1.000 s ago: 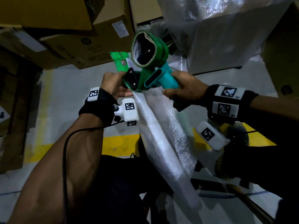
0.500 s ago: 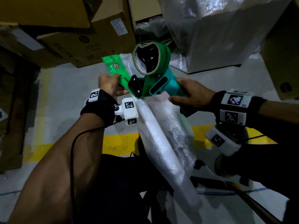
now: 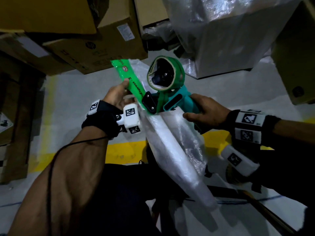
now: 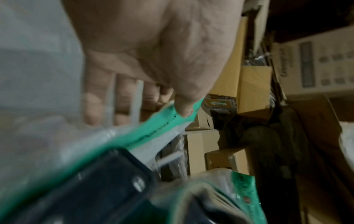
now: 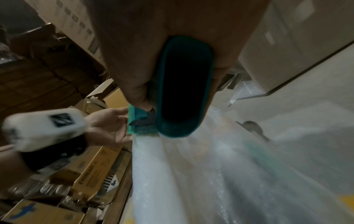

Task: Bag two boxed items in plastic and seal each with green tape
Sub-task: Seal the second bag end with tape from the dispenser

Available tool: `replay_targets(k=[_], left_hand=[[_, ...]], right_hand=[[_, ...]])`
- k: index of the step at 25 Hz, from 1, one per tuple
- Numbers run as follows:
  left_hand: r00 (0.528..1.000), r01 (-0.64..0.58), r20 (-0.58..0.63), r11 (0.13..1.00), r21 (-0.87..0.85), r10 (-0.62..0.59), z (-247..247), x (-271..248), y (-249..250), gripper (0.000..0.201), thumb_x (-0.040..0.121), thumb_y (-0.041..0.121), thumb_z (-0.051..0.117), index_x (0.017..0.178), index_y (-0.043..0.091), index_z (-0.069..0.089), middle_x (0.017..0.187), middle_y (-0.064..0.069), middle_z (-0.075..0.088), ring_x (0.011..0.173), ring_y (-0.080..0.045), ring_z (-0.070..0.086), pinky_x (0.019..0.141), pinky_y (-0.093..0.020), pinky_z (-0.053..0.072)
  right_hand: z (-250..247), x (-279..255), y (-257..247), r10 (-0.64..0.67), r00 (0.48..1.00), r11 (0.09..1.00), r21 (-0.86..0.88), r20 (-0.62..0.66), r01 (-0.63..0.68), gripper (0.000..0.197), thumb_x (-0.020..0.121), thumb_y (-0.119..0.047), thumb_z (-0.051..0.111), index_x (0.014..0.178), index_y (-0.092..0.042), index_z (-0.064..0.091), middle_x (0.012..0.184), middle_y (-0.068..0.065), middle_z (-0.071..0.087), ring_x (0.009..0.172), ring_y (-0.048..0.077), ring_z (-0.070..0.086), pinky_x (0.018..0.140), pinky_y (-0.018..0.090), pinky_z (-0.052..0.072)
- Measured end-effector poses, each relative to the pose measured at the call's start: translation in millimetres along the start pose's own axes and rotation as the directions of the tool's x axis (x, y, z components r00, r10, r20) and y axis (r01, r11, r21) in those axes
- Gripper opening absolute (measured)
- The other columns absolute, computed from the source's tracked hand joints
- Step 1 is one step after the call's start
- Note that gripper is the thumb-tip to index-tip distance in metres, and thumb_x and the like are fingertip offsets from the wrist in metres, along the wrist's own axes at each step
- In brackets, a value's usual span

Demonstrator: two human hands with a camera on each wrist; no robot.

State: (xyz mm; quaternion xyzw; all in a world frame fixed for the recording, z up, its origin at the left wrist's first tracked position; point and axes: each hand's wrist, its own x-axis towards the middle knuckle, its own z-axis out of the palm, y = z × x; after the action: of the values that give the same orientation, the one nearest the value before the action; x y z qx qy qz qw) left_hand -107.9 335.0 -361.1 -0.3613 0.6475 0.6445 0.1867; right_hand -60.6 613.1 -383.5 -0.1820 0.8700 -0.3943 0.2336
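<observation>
Biggest thing first: the wrapped grey crate [image 3: 226, 36] fills the upper right of the head view, with brown cartons [image 3: 95, 48] stacked across the upper left. Below them, running through the centre of the frame, is the plastic-bagged box [image 3: 168, 147], a long, narrow parcel whose long axis slants from the centre down toward the lower right. It is held up off the floor, with the yellow floor line [image 3: 126, 150] behind it.

At the parcel's upper end sits the tape dispenser [image 3: 168, 97], teal-bodied with a green roll on top. The right hand [image 3: 206, 113] comes in from the right edge and wraps its fingers round the dispenser's handle; the right wrist view shows the handle's hollow end [image 5: 184, 84] held firmly in the palm.

A strip of green tape [image 3: 129, 79] runs from the dispenser's mouth up and to the left, roughly continuing the parcel's line. The left hand [image 3: 117, 96], just left of centre and the nearer one to the free end, pinches it: in the left wrist view the thumb [image 4: 184, 106] presses onto the green strip with fingers behind the plastic.

My read: the strip is stretched between the two hands, so the seal depends on laying it down along the bag's folded top.
</observation>
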Motion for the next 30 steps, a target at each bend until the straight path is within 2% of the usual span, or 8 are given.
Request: replay_targets(k=[3, 6, 11, 15, 19, 22, 25, 30], left_hand=[[0.982, 0.159, 0.09, 0.985, 0.067, -0.164, 9.4, -22.3, -6.4, 0.026, 0.099, 0.042, 0.044, 0.096, 0.018, 0.056, 0.093, -0.006, 0.062, 0.081, -0.027, 0.062, 0.067, -0.045, 0.056], [0.98, 0.197, 0.02, 0.98, -0.017, -0.197, 23.2, -35.7, -12.3, 0.023, 0.098, 0.035, 0.049, 0.089, 0.014, 0.052, 0.081, -0.009, 0.057, 0.066, -0.024, 0.061, 0.05, -0.035, 0.056], [0.991, 0.127, -0.028, 0.992, -0.011, -0.128, 33.1, -33.6, -11.0, 0.02, 0.099, 0.019, 0.049, 0.082, 0.008, 0.049, 0.053, -0.007, 0.063, 0.041, -0.016, 0.061, 0.037, -0.024, 0.05], [0.992, 0.057, -0.114, 0.998, -0.016, -0.058, 24.1, -11.2, -7.1, 0.009, 0.097, 0.011, 0.051, 0.09, 0.007, 0.054, 0.073, -0.009, 0.061, 0.038, -0.012, 0.061, 0.038, -0.025, 0.051], [0.984, -0.115, -0.134, 0.992, 0.054, 0.122, 23.7, 1.0, 3.7, 0.019, 0.097, 0.006, 0.047, 0.078, 0.009, 0.051, 0.031, 0.001, 0.043, 0.023, -0.003, 0.039, 0.032, -0.015, 0.042], [0.977, -0.19, -0.107, 0.981, -0.028, 0.186, 20.7, 12.1, 18.3, 0.013, 0.095, 0.003, 0.05, 0.086, 0.0, 0.058, 0.043, -0.003, 0.057, 0.032, -0.007, 0.052, 0.034, -0.015, 0.041], [0.953, -0.261, -0.174, 0.964, -0.06, 0.247, 14.7, 21.7, 35.5, 0.013, 0.094, 0.002, 0.051, 0.083, 0.002, 0.057, 0.047, -0.001, 0.061, 0.038, -0.009, 0.058, 0.043, -0.023, 0.052], [0.945, -0.28, -0.187, 0.959, -0.049, 0.267, 0.6, 27.6, 30.1, 0.01, 0.096, 0.006, 0.051, 0.09, 0.009, 0.059, 0.071, -0.004, 0.07, 0.055, -0.013, 0.068, 0.049, -0.027, 0.056]], right_hand=[[6.3, -3.8, 0.2, 0.04, 0.999, 0.999, 0.011, 0.038, -0.04, 0.045, 0.088, -0.031, 0.065, 0.125, -0.013, 0.046, 0.099, 0.001, 0.057, 0.076, 0.018, 0.057, 0.07, 0.03, 0.047], [8.7, -3.1, 1.1, 0.061, 0.998, 0.998, 0.01, 0.018, -0.062, 0.048, 0.088, -0.034, 0.065, 0.125, -0.011, 0.047, 0.104, 0.005, 0.059, 0.088, 0.023, 0.058, 0.076, 0.032, 0.047], [7.9, 3.4, -2.2, 0.062, 0.998, 0.998, 0.004, 0.011, -0.062, 0.048, 0.086, -0.038, 0.065, 0.122, -0.009, 0.05, 0.107, 0.009, 0.059, 0.092, 0.027, 0.059, 0.08, 0.04, 0.051], [0.8, 12.9, -10.5, 0.066, 0.998, 0.997, 0.05, 0.018, -0.066, 0.05, 0.083, -0.044, 0.071, 0.116, -0.013, 0.051, 0.101, 0.004, 0.058, 0.087, 0.022, 0.058, 0.072, 0.033, 0.047], [-8.9, 27.3, -18.5, 0.088, 0.994, 0.954, 0.282, 0.067, -0.104, 0.043, 0.084, -0.02, 0.071, 0.116, -0.016, 0.043, 0.097, 0.008, 0.061, 0.076, 0.025, 0.068, 0.062, 0.039, 0.056], [-16.9, 39.4, -31.6, 0.102, 0.99, 0.891, 0.434, 0.096, -0.134, 0.048, 0.086, -0.008, 0.067, 0.123, -0.018, 0.038, 0.101, 0.019, 0.061, 0.077, 0.034, 0.072, 0.056, 0.047, 0.059], [-25.2, 53.1, -41.8, 0.123, 0.991, 0.871, 0.473, 0.046, -0.13, 0.05, 0.086, -0.005, 0.068, 0.123, -0.02, 0.038, 0.1, 0.016, 0.06, 0.066, 0.029, 0.071, 0.048, 0.039, 0.057], [-19.2, 64.3, -42.5, 0.237, 0.97, 0.844, 0.483, 0.056, -0.234, 0.034, 0.084, 0.0, 0.065, 0.113, -0.002, 0.047, 0.068, 0.017, 0.06, 0.041, 0.017, 0.059, 0.041, 0.028, 0.049]])
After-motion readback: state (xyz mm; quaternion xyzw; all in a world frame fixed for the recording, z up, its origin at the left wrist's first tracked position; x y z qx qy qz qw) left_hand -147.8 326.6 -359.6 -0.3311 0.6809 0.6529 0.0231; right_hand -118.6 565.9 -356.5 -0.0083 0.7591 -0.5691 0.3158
